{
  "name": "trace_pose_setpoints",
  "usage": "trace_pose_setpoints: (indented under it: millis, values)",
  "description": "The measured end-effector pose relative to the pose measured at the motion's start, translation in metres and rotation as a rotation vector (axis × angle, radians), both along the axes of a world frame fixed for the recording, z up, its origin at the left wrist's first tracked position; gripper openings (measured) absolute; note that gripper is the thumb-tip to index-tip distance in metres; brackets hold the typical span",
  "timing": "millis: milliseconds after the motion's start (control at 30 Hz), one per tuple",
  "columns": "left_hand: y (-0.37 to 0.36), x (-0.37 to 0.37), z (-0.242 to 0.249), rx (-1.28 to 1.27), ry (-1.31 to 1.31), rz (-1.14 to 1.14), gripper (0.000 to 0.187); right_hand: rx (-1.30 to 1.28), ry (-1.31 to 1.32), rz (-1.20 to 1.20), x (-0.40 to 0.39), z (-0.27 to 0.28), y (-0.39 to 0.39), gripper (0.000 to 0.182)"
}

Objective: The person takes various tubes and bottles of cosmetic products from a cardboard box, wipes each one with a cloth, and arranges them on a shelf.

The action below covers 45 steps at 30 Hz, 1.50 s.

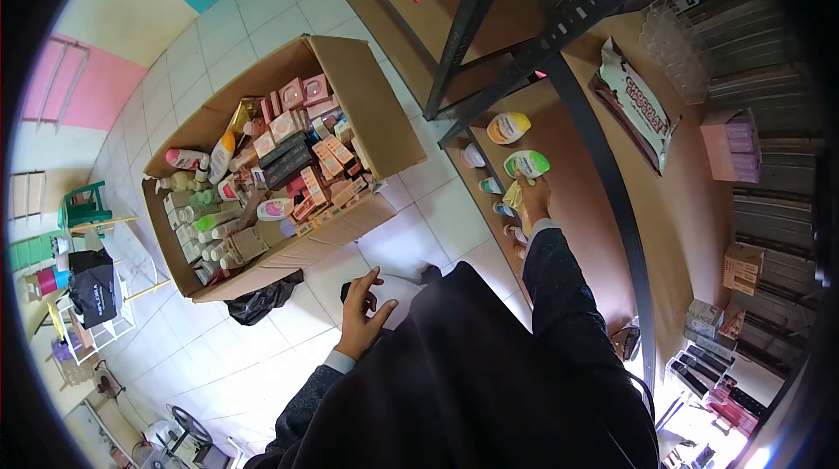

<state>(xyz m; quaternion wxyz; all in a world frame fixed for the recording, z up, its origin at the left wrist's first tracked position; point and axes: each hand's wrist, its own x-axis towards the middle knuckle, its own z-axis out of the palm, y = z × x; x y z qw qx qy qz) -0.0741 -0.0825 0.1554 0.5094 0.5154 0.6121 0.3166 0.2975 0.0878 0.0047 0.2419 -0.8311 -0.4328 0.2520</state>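
On the shelf at the right, my right hand (535,196) has its fingers closed on the lower end of a green-and-white bottle (526,163). A small yellow cloth (513,198) shows at the same fingers. Just beyond stands a yellow-and-white bottle (509,127). Several smaller containers line the shelf's edge, among them a white-lidded one (472,155). My left hand (360,319) hovers over the floor in front of my body, fingers apart and curved, with nothing visible in it. To its upper left sits an open cardboard box (393,106) packed with bottles and small cartons.
Black metal shelf posts (603,163) rise between me and the upper shelf. A chocolate-labelled packet (636,104) lies on that shelf near a pink box (731,145). A black plastic bag (265,298) rests on the tiles beside the cardboard box. A green chair (85,205) stands far left.
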Motion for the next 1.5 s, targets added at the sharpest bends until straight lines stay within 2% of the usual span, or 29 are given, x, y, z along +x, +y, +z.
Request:
trace_pose_setpoints:
  millis: [233, 400, 467, 500, 567, 600, 633, 733, 767, 800, 833, 900, 1000, 1033, 1100, 1133, 1200, 1300, 1333, 1467, 1500]
  values:
    - [0.008, 0.001, -0.004, -0.041, -0.039, 0.019, 0.072, 0.054, 0.092, -0.069, -0.007, 0.001, -0.004, 0.046]
    - [0.005, -0.005, 0.001, -0.058, -0.056, 0.054, 0.076, -0.023, 0.046, -0.032, 0.002, -0.006, -0.013, 0.054]
    - [0.003, -0.011, 0.008, -0.025, -0.055, 0.085, 0.073, 0.173, 0.112, 0.005, 0.015, -0.024, -0.031, 0.058]
    - [0.002, -0.015, 0.01, -0.019, -0.036, 0.12, 0.073, 0.046, 0.13, -0.011, 0.021, -0.021, -0.042, 0.058]
    - [0.003, -0.028, 0.014, 0.048, -0.003, 0.202, 0.071, -0.155, 0.443, 0.001, 0.034, -0.013, -0.065, 0.053]
    - [0.009, -0.038, 0.023, 0.066, 0.044, 0.264, 0.067, -0.336, 0.827, -0.134, 0.029, 0.005, -0.076, 0.036]
    - [0.014, -0.05, 0.028, 0.078, 0.073, 0.319, 0.067, -0.333, 1.171, -0.219, 0.012, 0.032, -0.086, 0.04]
    - [0.03, -0.101, 0.03, 0.097, 0.066, 0.53, 0.06, -0.323, 1.351, -0.34, -0.025, 0.068, -0.118, 0.046]
    - [0.037, -0.125, 0.024, 0.224, 0.209, 0.55, 0.055, -0.3, 1.387, -0.356, -0.042, 0.083, -0.123, 0.047]
    - [0.044, -0.148, 0.02, 0.347, 0.348, 0.558, 0.051, -0.258, 1.397, -0.374, -0.06, 0.09, -0.124, 0.047]
    - [0.056, -0.172, 0.02, 0.374, 0.331, 0.624, 0.045, -0.219, 1.425, -0.388, -0.074, 0.101, -0.126, 0.047]
    - [0.085, -0.225, 0.015, 0.389, 0.478, 0.736, 0.038, -0.134, 1.436, -0.427, -0.1, 0.122, -0.126, 0.048]
    - [0.136, -0.309, -0.003, 0.467, 0.543, 0.703, 0.04, -0.014, 1.412, -0.485, -0.132, 0.146, -0.126, 0.048]
    - [0.152, -0.33, -0.012, 0.469, 0.541, 0.7, 0.04, 0.018, 1.395, -0.498, -0.141, 0.152, -0.125, 0.049]
    - [0.182, -0.364, -0.028, 0.268, 0.432, 0.784, 0.046, 0.091, 1.382, -0.534, -0.161, 0.162, -0.122, 0.049]
    - [0.194, -0.378, -0.045, 0.272, 0.428, 0.778, 0.046, 0.124, 1.375, -0.552, -0.167, 0.168, -0.121, 0.049]
    - [0.213, -0.396, -0.069, 0.299, 0.63, 0.713, 0.054, 0.183, 1.351, -0.581, -0.179, 0.177, -0.118, 0.05]
    - [0.231, -0.408, -0.087, 0.24, 0.552, 0.627, 0.059, 0.253, 1.31, -0.613, -0.197, 0.187, -0.113, 0.051]
    - [0.237, -0.41, -0.093, 0.226, 0.454, 0.605, 0.063, 0.266, 1.301, -0.621, -0.202, 0.191, -0.112, 0.051]
    - [0.247, -0.414, -0.103, 0.202, 0.477, 0.631, 0.057, 0.321, 1.265, -0.635, -0.221, 0.205, -0.101, 0.052]
    - [0.248, -0.413, -0.103, 0.172, 0.544, 0.594, 0.051, 0.336, 1.256, -0.629, -0.226, 0.209, -0.097, 0.052]
